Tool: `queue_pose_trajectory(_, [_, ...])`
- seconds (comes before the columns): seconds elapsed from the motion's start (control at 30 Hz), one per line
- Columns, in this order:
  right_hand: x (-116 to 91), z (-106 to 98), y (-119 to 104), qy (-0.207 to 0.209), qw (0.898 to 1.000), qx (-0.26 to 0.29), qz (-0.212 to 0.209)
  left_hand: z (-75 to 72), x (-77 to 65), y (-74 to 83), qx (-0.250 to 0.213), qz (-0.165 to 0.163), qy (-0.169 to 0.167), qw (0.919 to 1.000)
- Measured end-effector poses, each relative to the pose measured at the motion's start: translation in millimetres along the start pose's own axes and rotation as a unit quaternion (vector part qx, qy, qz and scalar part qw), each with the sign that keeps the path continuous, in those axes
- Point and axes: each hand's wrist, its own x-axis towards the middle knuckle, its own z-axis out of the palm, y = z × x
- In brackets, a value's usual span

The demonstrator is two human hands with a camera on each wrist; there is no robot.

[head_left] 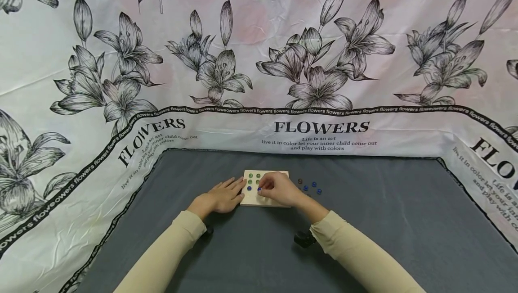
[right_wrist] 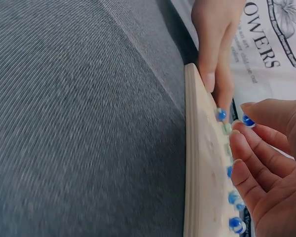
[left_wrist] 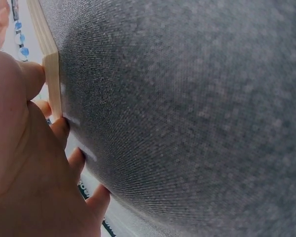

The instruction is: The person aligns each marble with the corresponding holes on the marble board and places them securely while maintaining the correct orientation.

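tabletop: a dark grey surface [head_left: 404, 221] with a fine ribbed weave in the wrist views, spreading wide around the near-centre work.
backdrop: pale fabric [head_left: 259, 23] with faint pink patches and black line-drawn lilies, rising beyond the far edge and running down the left and right sides.
lettering: a black band [head_left: 315, 112] repeating "flowers" in white crosses the fabric, with the large word "flowers" [head_left: 322, 127] and smaller lines printed below it.
board: a pale wooden board [head_left: 267, 201] lies flat toward the far side of the tabletop, near the middle.
seated marbles: green marbles [head_left: 251, 175] on the board's far left part, one blue marble [head_left: 249, 188] nearer; the right hand hides some of the board.
loose marbles: several blue and one brownish [head_left: 300, 180], on the tabletop just right of the board.
left hand: [head_left: 221, 196] fingers extended and apart, touching the board's left edge.
right hand: [head_left: 278, 188] thumb and forefinger together, clamped on a blue marble [right_wrist: 247, 120] above the board.
sleeves: cream [head_left: 364, 252], on both arms.
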Motion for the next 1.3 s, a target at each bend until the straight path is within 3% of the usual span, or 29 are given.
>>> queue_pose_trajectory(0.23, [9.3, 14.0, 0.9, -0.006, 1.0, 0.014, -0.002, 1.5, 1.5, -2.0, -0.008, 0.007, 0.003, 0.9999])
queue_pose_trajectory(0.67, [15.1, 29.9, -2.1, 0.003, 1.0, -0.011, 0.003, -2.2, -0.9, 0.9, 0.005, 0.01, -0.003, 0.9999])
queue_pose_trajectory(1.3, [16.7, 35.8, -4.2, 0.004, 0.999, -0.041, 0.013, -2.1, -2.2, 0.3, -0.008, 0.018, -0.001, 0.9998])
